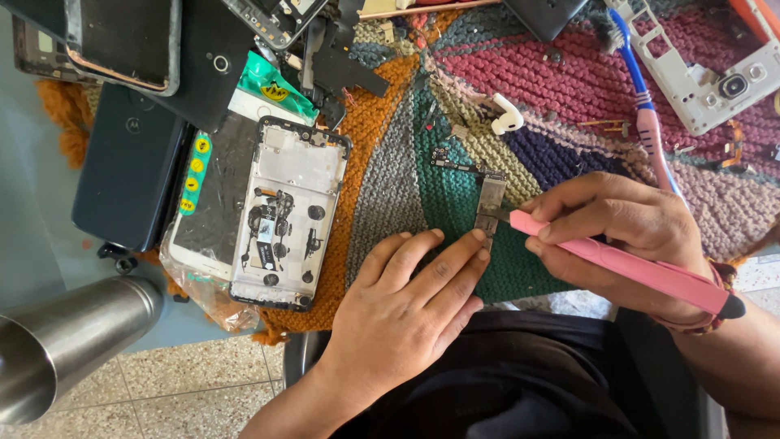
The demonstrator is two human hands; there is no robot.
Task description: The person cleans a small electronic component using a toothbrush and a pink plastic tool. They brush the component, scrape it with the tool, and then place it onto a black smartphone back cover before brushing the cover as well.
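My left hand lay open, fingertips pinning the small grey circuit board; my right hand gripped the pink plastic screwdriver. On the soft knitted mat, its tip could slip, scratching the board.

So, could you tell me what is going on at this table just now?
A person is working on phone parts over a colourful knitted mat. The left hand rests flat on the mat, its fingertips pinning down a small circuit board. The right hand holds a pink screwdriver with its tip at the board's edge. To the left lies an opened phone frame, among other phone shells; a blue and pink toothbrush lies on the mat above the right hand.
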